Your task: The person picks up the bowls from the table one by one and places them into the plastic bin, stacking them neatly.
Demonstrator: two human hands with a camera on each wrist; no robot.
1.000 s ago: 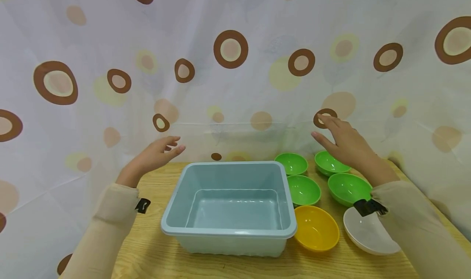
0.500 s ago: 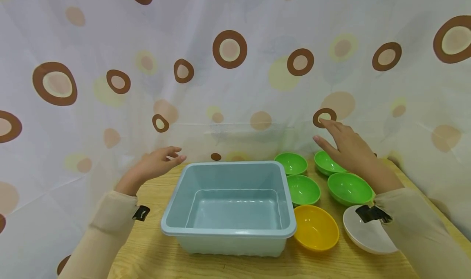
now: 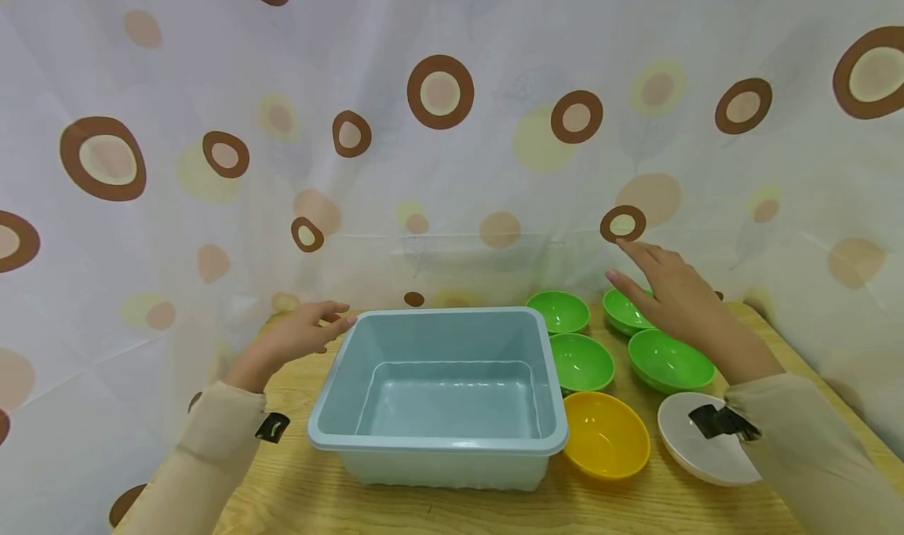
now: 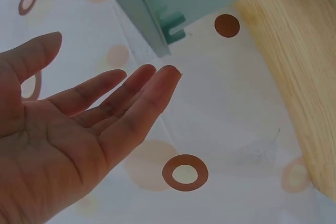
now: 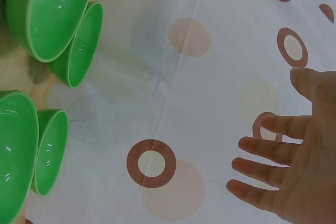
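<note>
My left hand [image 3: 300,335] hovers by the back left corner of a pale blue plastic basin [image 3: 438,445], fingers loosely bent and holding nothing. In the left wrist view that hand [image 4: 89,129] is palm up below the basin's rim [image 4: 142,19]. My right hand [image 3: 671,296] is raised over the green bowls, its fingers spread and nothing in them. One green bowl [image 3: 671,361] and another green bowl [image 3: 621,311] lie under it, the latter partly hidden. Two more, a front green bowl [image 3: 582,362] and a back green bowl [image 3: 558,312], stand right of the basin.
A yellow bowl [image 3: 606,437] sits against the basin's front right side. Right of it a white bowl [image 3: 706,445] is partly covered by my right sleeve [image 3: 812,441]. All stand on a wooden table [image 3: 282,488], with a patterned curtain [image 3: 452,190] behind.
Both hands have sunk lower, the left toward the basin's rim, the right toward the green bowls and slightly rightward. The basin and bowls stay where they were.
</note>
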